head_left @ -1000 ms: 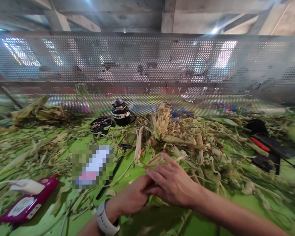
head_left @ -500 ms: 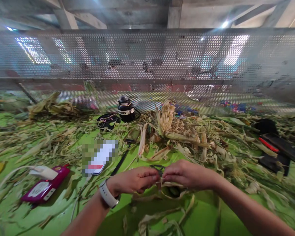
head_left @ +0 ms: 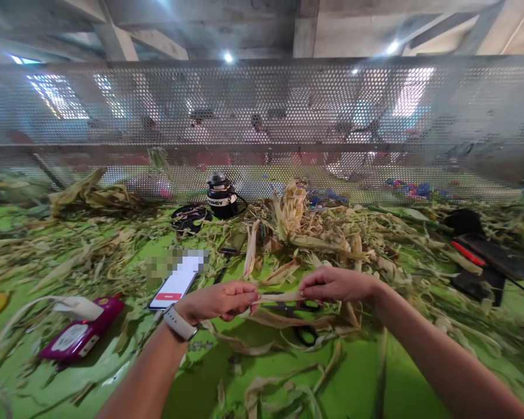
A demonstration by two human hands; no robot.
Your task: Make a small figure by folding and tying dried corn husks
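We hold a pale strip of husk [head_left: 279, 297] stretched between our left hand [head_left: 236, 298] and right hand [head_left: 327, 285]; each grip is closed on one end, fingers pinching it above the green bench [head_left: 192, 387]. Just beneath lie black-handled scissors [head_left: 306, 336], partly hidden among loose husk strips. On our left, a white watch [head_left: 179, 323] circles the wrist, with a lit phone [head_left: 179, 282] just beyond it and a magenta power strip [head_left: 81, 331] with a white plug [head_left: 79, 308] farther left. Beyond our hands, a bundle of dried husks [head_left: 291, 212] stands in the scraps, to the right of a black bottle [head_left: 220, 198].
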